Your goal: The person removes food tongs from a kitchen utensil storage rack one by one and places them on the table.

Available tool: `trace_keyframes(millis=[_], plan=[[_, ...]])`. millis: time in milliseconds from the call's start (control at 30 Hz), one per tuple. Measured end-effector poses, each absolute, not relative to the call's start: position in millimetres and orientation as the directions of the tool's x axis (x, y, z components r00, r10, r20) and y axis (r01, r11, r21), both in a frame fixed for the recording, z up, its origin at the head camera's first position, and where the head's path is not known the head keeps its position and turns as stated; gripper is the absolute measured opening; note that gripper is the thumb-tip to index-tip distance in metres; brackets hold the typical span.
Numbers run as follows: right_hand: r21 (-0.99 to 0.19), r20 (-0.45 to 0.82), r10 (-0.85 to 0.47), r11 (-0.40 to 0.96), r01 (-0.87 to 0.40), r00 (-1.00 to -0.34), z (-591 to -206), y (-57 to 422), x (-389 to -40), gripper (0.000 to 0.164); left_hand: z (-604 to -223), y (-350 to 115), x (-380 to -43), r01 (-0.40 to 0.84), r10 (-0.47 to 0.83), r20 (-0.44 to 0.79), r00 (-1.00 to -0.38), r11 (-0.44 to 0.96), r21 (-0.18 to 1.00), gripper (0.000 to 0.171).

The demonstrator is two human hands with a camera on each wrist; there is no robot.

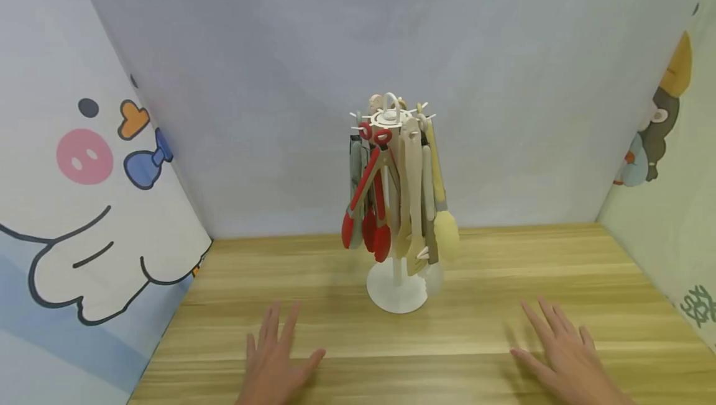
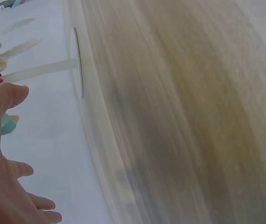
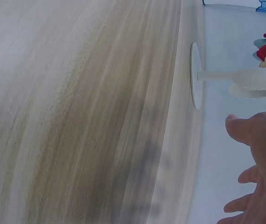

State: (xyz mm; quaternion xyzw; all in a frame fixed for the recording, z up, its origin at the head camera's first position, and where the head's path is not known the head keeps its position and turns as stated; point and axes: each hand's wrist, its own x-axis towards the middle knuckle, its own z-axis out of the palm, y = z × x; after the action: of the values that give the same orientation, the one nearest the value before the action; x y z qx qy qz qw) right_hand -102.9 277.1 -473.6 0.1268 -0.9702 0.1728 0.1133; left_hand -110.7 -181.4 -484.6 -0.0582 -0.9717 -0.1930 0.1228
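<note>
A white rack (image 1: pixel 386 296) with a round base stands near the back of the table, hung all round with kitchen tools. Red-tipped tongs (image 1: pixel 382 243) hang at its front left. Beside them are a cream slotted spatula (image 1: pixel 414 206) and a tool with a pale yellow head (image 1: pixel 446 235). My left hand (image 1: pixel 273 361) is spread, palm down, in front and to the left of the rack. On the other side my right hand (image 1: pixel 567 355) has its fingers spread too. Both are apart from the rack and hold nothing.
The wood-grain table (image 1: pixel 475 368) reaches back to a pale grey wall (image 1: pixel 268 113). A cartoon-printed panel (image 1: pixel 45 206) borders the left side, and another printed panel (image 1: pixel 660 225) borders the right. Grey-green tools (image 1: pixel 355 169) hang on the rack's left.
</note>
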Motion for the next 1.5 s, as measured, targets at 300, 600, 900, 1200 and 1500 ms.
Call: trace_keyframes(millis=[300,600,900,1200,1500], plan=[[-0.373,0.348,-0.198,0.868,-0.329,-0.916,-469.1,272.8,-99.8,0.076,-489.9,-181.3,-109.5,0.215,0.054,0.33,-0.942,0.854,0.474,0.081],[-0.484,0.373,-0.158,0.807,-0.337,-0.914,-464.6,265.9,-97.9,0.069,-490.1,-181.2,-113.3,0.16,-0.008,0.25,-0.968,0.748,0.644,0.07],[-0.601,0.302,-0.054,0.764,-0.234,-0.952,-449.0,260.6,-95.5,0.059,-477.4,-179.0,-119.0,0.149,-0.052,0.223,-0.973,0.598,0.787,0.06],[-0.634,0.295,-0.022,0.744,-0.213,-0.955,-440.8,255.7,-94.2,0.055,-469.3,-177.8,-121.3,0.151,-0.065,0.222,-0.973,0.547,0.823,0.058],[-0.651,0.31,-0.007,0.727,-0.218,-0.951,-431.1,248.7,-93.9,0.051,-459.2,-177.2,-127.0,0.166,-0.076,0.233,-0.97,0.493,0.854,0.058]])
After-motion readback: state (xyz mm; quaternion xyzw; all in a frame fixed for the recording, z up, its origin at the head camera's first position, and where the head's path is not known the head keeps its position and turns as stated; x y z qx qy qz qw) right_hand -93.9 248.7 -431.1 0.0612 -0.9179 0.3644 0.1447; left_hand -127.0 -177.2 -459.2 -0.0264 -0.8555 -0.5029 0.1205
